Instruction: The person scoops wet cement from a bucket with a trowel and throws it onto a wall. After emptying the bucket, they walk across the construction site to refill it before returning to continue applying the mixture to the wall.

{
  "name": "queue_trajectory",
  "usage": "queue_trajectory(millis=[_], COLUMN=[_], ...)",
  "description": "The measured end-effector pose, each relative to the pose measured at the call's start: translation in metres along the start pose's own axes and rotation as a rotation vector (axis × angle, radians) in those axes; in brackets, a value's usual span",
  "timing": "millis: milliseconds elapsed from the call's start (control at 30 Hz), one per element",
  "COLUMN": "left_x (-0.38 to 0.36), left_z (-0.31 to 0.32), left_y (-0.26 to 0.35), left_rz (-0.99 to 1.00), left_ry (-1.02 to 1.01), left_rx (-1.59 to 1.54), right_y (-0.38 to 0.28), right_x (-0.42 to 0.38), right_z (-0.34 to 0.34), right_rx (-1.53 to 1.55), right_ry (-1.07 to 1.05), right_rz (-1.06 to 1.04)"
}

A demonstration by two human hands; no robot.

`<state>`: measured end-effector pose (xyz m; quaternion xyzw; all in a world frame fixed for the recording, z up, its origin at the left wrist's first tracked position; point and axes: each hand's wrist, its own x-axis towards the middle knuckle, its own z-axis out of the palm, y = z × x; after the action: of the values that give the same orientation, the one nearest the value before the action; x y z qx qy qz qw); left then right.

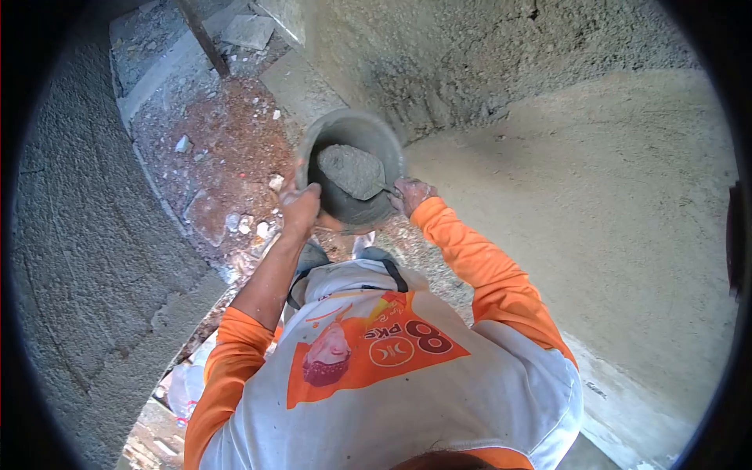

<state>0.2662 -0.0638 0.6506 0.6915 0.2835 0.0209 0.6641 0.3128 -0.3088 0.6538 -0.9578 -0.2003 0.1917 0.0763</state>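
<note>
A grey, mortar-smeared bucket (pixel 356 120) is in front of my body, its open mouth facing up toward me. My left hand (pixel 300 210) is closed on the bucket's near left rim, thumb over the edge. At the right side of the rim, my right hand (pixel 411 195) is wrapped round the handle of a trowel (pixel 386 186). The trowel's blade is inside the bucket mouth and hidden under a heap of wet grey mortar (pixel 352 171). How much mortar lies deeper in the bucket is hard to see.
A rough plastered wall (pixel 102 235) curves along the left. On the right stands a smoother plastered wall (pixel 595 204), with rougher render (pixel 486 55) above it. Rubble (pixel 243 225) and reddish dirt (pixel 227 141) cover the ground. A wooden post (pixel 202 37) stands at the upper left.
</note>
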Motion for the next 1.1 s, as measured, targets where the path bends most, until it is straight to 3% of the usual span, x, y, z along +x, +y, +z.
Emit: queue_trajectory(millis=[33,167,233,267,333,400,467,533,567,667,733,833,867,900,933,967,1000,1067,1100], left_x=[0.003,-0.018,-0.021,-0.023,-0.027,-0.030,-0.025,-0.030,-0.031,-0.028,-0.026,-0.005,-0.003,-0.006,-0.013,-0.015,-0.017,-0.031,-0.039], left_z=[0.002,0.000,-0.003,-0.006,-0.011,-0.016,-0.015,-0.015,-0.016,-0.008,-0.003,0.017,0.023,0.028,0.033,0.037,0.040,0.048,0.049], left_y=[-0.013,-0.022,-0.035,-0.040,-0.049,-0.056,-0.073,-0.062,-0.065,-0.052,-0.034,-0.049,-0.046,-0.030,-0.012,-0.002,0.007,0.035,0.045], left_rz=[-0.191,-0.294,-0.444,-0.449,-0.274,-0.316,-0.258,-0.314,-0.285,-0.268,-0.282,-0.116,-0.013,0.071,0.148,0.128,0.106,0.240,0.339], left_ry=[0.022,0.112,0.188,0.190,0.242,0.265,0.314,0.309,0.316,0.338,0.282,0.342,0.361,0.382,0.402,0.314,0.224,0.247,0.241], left_rx=[-0.222,-0.298,-0.209,-0.221,-0.236,-0.237,-0.189,-0.183,-0.158,-0.185,-0.257,-0.092,0.013,0.133,0.264,0.205,0.151,0.259,0.313], right_y=[0.008,0.011,-0.004,-0.009,0.000,0.009,0.053,0.089,0.092,0.113,0.098,0.102,0.096,0.074,0.070,0.067,0.053,0.025,0.023], right_x=[-0.001,-0.016,-0.029,-0.033,-0.032,-0.017,0.012,0.041,0.048,0.038,0.017,-0.005,-0.010,-0.011,-0.004,0.004,0.012,0.032,0.044], right_z=[0.004,-0.012,-0.053,-0.068,-0.085,-0.110,-0.098,-0.127,-0.145,-0.180,-0.209,-0.184,-0.172,-0.169,-0.155,-0.139,-0.126,-0.101,-0.081], right_rx=[-0.027,-0.077,-0.022,0.056,0.205,0.529,0.928,0.927,0.718,0.851,0.901,0.829,0.663,0.293,0.140,-0.006,0.019,-0.420,-0.504], right_ry=[0.045,0.136,0.068,0.005,-0.005,-0.318,-0.590,-0.469,-0.223,0.683,0.844,0.491,0.334,0.133,-0.018,-0.167,-0.174,-0.140,0.038], right_rz=[0.011,-0.008,-0.055,-0.093,-0.167,-0.230,0.113,0.256,0.400,0.182,0.130,-0.003,-0.097,-0.056,-0.173,-0.286,-0.294,-0.095,-0.150])
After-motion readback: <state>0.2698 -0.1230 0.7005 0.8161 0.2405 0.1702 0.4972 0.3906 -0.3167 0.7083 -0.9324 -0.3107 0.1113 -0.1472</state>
